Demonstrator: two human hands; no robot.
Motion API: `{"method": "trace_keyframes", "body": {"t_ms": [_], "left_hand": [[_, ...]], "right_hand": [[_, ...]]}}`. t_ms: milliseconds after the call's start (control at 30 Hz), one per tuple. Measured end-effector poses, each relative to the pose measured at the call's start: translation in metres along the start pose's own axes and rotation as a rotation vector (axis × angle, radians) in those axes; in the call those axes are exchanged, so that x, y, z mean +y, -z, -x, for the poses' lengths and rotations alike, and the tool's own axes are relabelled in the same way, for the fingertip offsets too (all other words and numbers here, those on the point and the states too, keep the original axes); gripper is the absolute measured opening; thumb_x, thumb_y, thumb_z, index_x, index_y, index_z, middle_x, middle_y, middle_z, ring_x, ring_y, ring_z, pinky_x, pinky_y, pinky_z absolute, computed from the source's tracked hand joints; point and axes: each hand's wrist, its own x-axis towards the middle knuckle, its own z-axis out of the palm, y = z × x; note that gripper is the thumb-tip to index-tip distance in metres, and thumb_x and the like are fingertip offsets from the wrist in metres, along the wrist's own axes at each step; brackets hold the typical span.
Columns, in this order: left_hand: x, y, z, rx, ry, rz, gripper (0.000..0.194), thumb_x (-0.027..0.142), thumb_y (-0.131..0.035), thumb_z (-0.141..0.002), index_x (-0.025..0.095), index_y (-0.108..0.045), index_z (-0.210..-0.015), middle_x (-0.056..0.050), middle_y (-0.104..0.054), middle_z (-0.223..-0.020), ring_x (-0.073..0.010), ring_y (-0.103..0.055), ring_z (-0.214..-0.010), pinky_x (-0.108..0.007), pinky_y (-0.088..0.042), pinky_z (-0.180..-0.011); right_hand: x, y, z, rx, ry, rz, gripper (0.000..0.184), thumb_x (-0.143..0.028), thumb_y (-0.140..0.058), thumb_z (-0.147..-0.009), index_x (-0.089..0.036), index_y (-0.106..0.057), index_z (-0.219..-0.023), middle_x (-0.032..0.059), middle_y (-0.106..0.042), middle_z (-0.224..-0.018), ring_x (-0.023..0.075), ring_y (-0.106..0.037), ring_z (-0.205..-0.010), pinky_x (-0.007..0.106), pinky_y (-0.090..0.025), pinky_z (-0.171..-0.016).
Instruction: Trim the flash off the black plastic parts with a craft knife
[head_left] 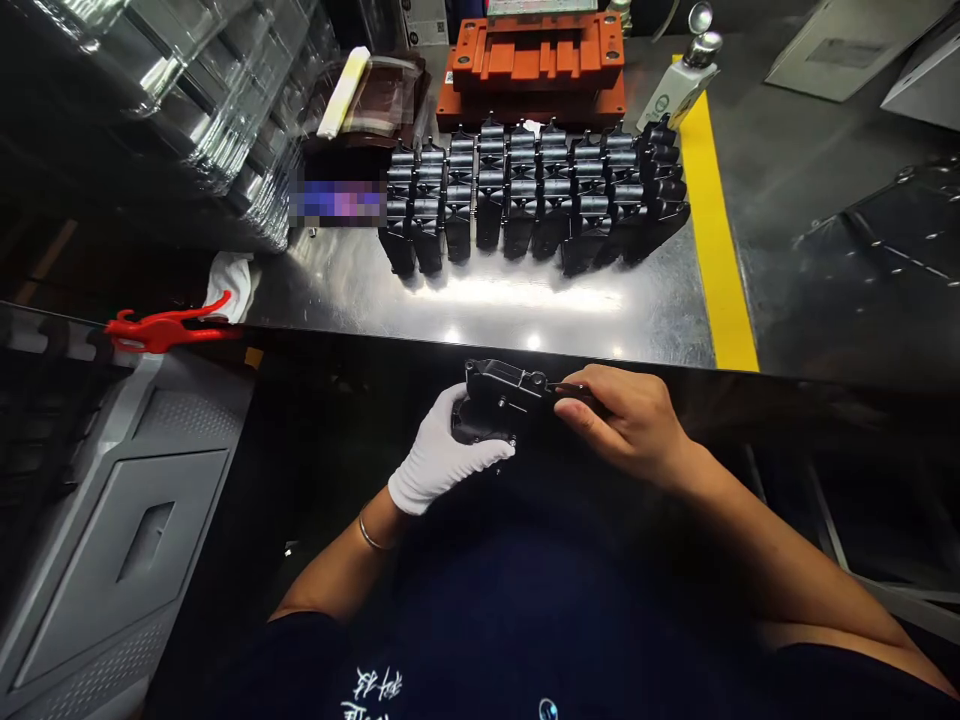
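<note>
Dark tool [566, 387] partly hidden by right fingers [591, 424]; tray stack [217, 110] cut off above

- A metal workbench [337, 290] is stretching across the view, its near edge running just above the middle.
- A yellow stripe [716, 250] is crossing its right part.
- Bright light is glaring off the metal in a long white band [517, 292].
- A grey plastic cabinet-like unit [90, 560] is standing at lower left.
- Pale metal bars [821, 515] are showing in the darkness below the bench, at right.
</note>
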Motion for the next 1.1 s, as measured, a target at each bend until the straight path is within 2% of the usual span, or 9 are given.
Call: {"method": "trace_keyframes", "body": {"t_ms": [67, 133, 233, 300, 433, 533, 733, 967, 1100], "left_hand": [[-0.011, -0.001, 0.001, 0.088, -0.15, -0.096, 0.078, 0.037, -0.09, -0.057, 0.021, -0.055, -0.125, -0.008, -0.066, -0.121, -0.0267, -0.062, -0.113, -0.043, -0.049, -0.101], [-0.02, 0.0, 0.003, 0.121, -0.251, -0.174, 0.075, 0.038, -0.088, -0.06, 0.023, -0.055, -0.125, -0.007, -0.066, -0.12, -0.0258, -0.063, -0.111, -0.043, -0.049, -0.1], [-0.024, 0.002, 0.004, 0.11, -0.329, -0.247, 0.068, 0.041, -0.086, -0.064, 0.024, -0.057, -0.124, -0.007, -0.066, -0.119, -0.0256, -0.063, -0.109, -0.043, -0.049, -0.1], [-0.021, 0.003, 0.005, 0.088, -0.353, -0.26, 0.065, 0.04, -0.085, -0.065, 0.025, -0.059, -0.122, -0.006, -0.066, -0.118, -0.0257, -0.063, -0.109, -0.043, -0.049, -0.101], [-0.013, 0.004, 0.003, 0.002, -0.284, -0.203, 0.065, 0.037, -0.086, -0.064, 0.023, -0.06, -0.122, -0.008, -0.067, -0.117, -0.0264, -0.064, -0.108, -0.043, -0.049, -0.1], [-0.01, 0.005, 0.001, -0.072, -0.229, -0.153, 0.071, 0.035, -0.087, -0.064, 0.022, -0.057, -0.127, -0.008, -0.066, -0.12, -0.0277, -0.063, -0.112, -0.044, -0.048, -0.103], [-0.015, 0.006, 0.001, -0.169, -0.193, -0.096, 0.076, 0.033, -0.087, -0.064, 0.023, -0.052, -0.131, -0.009, -0.064, -0.125, -0.0267, -0.061, -0.116, -0.044, -0.046, -0.105], [-0.017, 0.006, 0.0, -0.183, -0.122, -0.08, 0.081, 0.036, -0.087, -0.062, 0.021, -0.049, -0.131, -0.011, -0.062, -0.128, -0.0291, -0.059, -0.119, -0.047, -0.046, -0.105], [-0.016, 0.0, 0.001, -0.086, -0.077, -0.075, 0.076, 0.034, -0.089, -0.057, 0.021, -0.052, -0.122, -0.008, -0.066, -0.117, -0.027, -0.064, -0.109, -0.046, -0.05, -0.099]], "right_hand": [[0.001, 0.001, 0.001, -0.039, 0.066, 0.093, 0.046, -0.053, -0.045, -0.102, -0.016, -0.063, -0.082, 0.0042, -0.064, -0.067, 0.0152, -0.059, -0.057, 0.026, -0.04, -0.054], [0.001, 0.002, 0.002, -0.081, 0.1, 0.161, 0.052, -0.057, -0.042, -0.102, -0.015, -0.061, -0.078, 0.0044, -0.062, -0.065, 0.015, -0.056, -0.055, 0.027, -0.035, -0.051], [0.002, 0.004, 0.002, -0.189, 0.147, 0.161, 0.057, -0.056, -0.036, -0.104, -0.017, -0.054, -0.067, 0.0018, -0.055, -0.057, 0.0129, -0.049, -0.049, 0.028, -0.027, -0.048], [0.003, 0.006, 0.003, -0.211, 0.189, 0.142, 0.058, -0.054, -0.038, -0.105, -0.018, -0.048, -0.06, 0.0, -0.049, -0.053, 0.0115, -0.043, -0.046, 0.029, -0.023, -0.047], [0.004, 0.007, 0.003, -0.147, 0.222, 0.166, 0.057, -0.053, -0.042, -0.104, -0.018, -0.048, -0.06, -0.0003, -0.048, -0.054, 0.0114, -0.043, -0.047, 0.029, -0.022, -0.047], [0.004, 0.007, 0.003, -0.163, 0.246, 0.116, 0.056, -0.053, -0.041, -0.104, -0.017, -0.049, -0.061, -0.0008, -0.047, -0.056, 0.011, -0.042, -0.048, 0.029, -0.024, -0.047], [0.004, 0.007, 0.002, -0.133, 0.271, 0.045, 0.056, -0.051, -0.043, -0.104, -0.018, -0.046, -0.059, -0.0021, -0.043, -0.055, 0.0102, -0.038, -0.048, 0.027, -0.024, -0.046], [0.003, 0.006, 0.002, -0.139, 0.258, 0.049, 0.056, -0.051, -0.045, -0.103, -0.018, -0.047, -0.058, -0.0015, -0.044, -0.054, 0.0104, -0.039, -0.048, 0.027, -0.024, -0.047], [0.003, 0.003, 0.003, -0.148, 0.27, 0.103, 0.057, -0.047, -0.044, -0.105, -0.018, -0.044, -0.056, -0.0012, -0.045, -0.053, 0.0107, -0.039, -0.046, 0.029, -0.023, -0.046]]}}
